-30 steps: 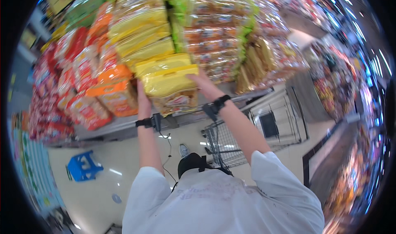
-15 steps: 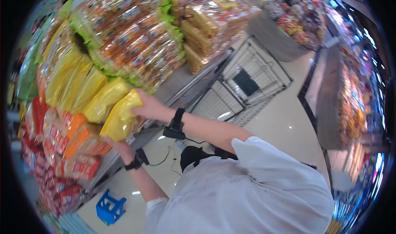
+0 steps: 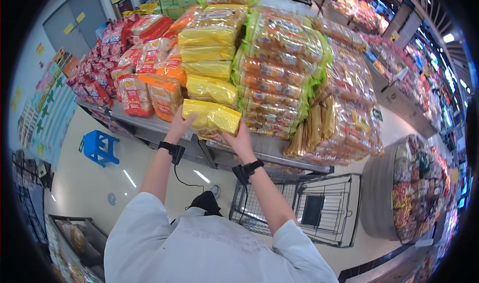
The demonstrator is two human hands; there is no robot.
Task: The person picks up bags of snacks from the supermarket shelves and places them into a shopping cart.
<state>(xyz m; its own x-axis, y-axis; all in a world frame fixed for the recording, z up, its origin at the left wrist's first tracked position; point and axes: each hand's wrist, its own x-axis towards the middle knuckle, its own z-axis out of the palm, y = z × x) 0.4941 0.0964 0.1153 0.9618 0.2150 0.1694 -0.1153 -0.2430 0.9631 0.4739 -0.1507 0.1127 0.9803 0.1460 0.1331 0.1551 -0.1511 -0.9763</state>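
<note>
My grip is closed on a yellow plastic bag (probably bread; contents unclear), left hand at its nine o'clock, right hand at four, toward ten on my feed; likely light, squashy, slippery, best cupped by both ends.

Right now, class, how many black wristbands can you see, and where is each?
2: the left wristband, just behind the left hand; the right wristband, just behind the right hand. Both hands hold one yellow pack. Any others would be hidden.
</note>
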